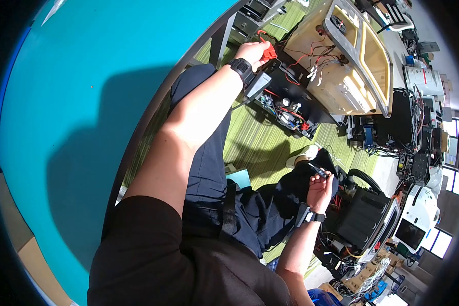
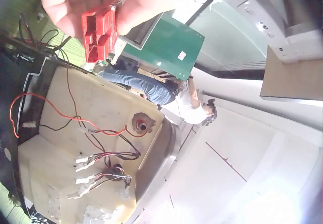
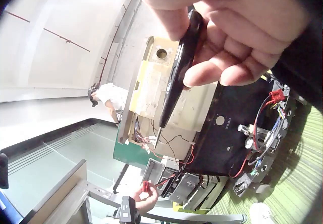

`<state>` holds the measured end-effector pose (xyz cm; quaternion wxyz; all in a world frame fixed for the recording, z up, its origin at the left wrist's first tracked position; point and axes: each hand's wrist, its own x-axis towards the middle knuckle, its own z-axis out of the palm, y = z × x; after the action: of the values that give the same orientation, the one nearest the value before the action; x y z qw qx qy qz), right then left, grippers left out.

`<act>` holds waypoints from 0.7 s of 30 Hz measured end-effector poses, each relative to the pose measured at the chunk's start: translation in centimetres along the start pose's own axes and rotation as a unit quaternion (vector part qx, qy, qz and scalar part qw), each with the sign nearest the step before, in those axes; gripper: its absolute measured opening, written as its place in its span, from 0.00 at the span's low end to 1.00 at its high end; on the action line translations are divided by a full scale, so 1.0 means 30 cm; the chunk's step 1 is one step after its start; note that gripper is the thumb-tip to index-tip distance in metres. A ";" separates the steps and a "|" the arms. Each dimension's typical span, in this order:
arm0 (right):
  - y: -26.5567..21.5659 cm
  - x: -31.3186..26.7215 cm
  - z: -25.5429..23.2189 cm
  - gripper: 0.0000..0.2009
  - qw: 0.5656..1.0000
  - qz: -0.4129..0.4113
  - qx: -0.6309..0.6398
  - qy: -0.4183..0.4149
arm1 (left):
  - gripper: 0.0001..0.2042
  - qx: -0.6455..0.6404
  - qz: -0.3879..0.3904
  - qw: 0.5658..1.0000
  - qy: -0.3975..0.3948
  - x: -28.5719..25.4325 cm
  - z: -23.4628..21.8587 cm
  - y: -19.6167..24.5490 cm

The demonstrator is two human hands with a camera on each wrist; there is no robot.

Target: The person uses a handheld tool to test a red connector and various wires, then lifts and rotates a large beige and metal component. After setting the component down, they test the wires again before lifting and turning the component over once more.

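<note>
My left hand point(image 1: 252, 54) pinches a red plug housing point(image 2: 99, 32) between thumb and fingers; its open-slotted face shows in the left wrist view. A red wire point(image 1: 262, 34) shows beside the plug in the head view. My right hand point(image 1: 320, 194) grips the black handle of a screwdriver point(image 3: 177, 72), its thin metal tip pointing away from the palm. In the right wrist view the screwdriver overlaps a cream plastic tank point(image 3: 189, 110). Loose red and black wires with white connectors point(image 2: 87, 176) hang at the tank in the left wrist view.
A black chassis point(image 1: 290, 109) with exposed wiring and another red plug point(image 3: 276, 96) lies beside the tank. A turquoise tabletop point(image 1: 61, 102) runs along the left side. Green carpet point(image 1: 255, 158) covers the floor. Another person point(image 2: 187, 103) is in the background.
</note>
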<state>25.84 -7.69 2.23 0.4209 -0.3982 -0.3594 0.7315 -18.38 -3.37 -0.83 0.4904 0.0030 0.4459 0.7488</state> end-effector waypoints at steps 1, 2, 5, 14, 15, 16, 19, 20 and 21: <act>0.000 0.000 -0.001 0.12 1.000 0.000 0.002 -0.003 | 0.09 -0.001 -0.001 1.000 0.004 0.000 0.000 0.000; 0.000 0.000 0.000 0.12 1.000 0.000 0.002 -0.003 | 0.09 -0.001 -0.001 1.000 0.005 0.007 -0.003 -0.004; 0.001 -0.001 -0.001 0.12 1.000 -0.001 0.001 -0.008 | 0.09 -0.011 -0.001 1.000 -0.007 0.019 -0.009 -0.010; 0.000 0.000 -0.004 0.12 1.000 0.007 0.007 -0.006 | 0.09 -0.008 -0.009 1.000 0.016 -0.006 0.002 0.004; 0.000 0.000 -0.002 0.12 1.000 0.005 0.005 -0.007 | 0.09 -0.012 -0.009 1.000 0.014 -0.007 0.002 0.005; 0.000 0.000 -0.001 0.12 1.000 0.003 0.003 -0.007 | 0.09 -0.016 -0.009 1.000 0.012 -0.008 0.002 0.005; -0.003 -0.003 0.008 0.12 1.000 0.004 0.001 -0.003 | 0.09 -0.007 -0.023 1.000 0.006 0.007 -0.010 0.000; -0.004 -0.002 0.012 0.12 1.000 0.004 0.001 -0.003 | 0.09 -0.007 -0.024 1.000 0.006 0.005 -0.009 0.000; -0.004 0.001 0.014 0.12 1.000 0.005 0.005 -0.006 | 0.08 -0.005 -0.023 1.000 0.009 0.004 -0.010 -0.001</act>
<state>25.50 -7.71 2.51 0.4173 -0.3935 -0.3562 0.7377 -18.54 -3.48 -1.07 0.5035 -0.0160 0.4463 0.7396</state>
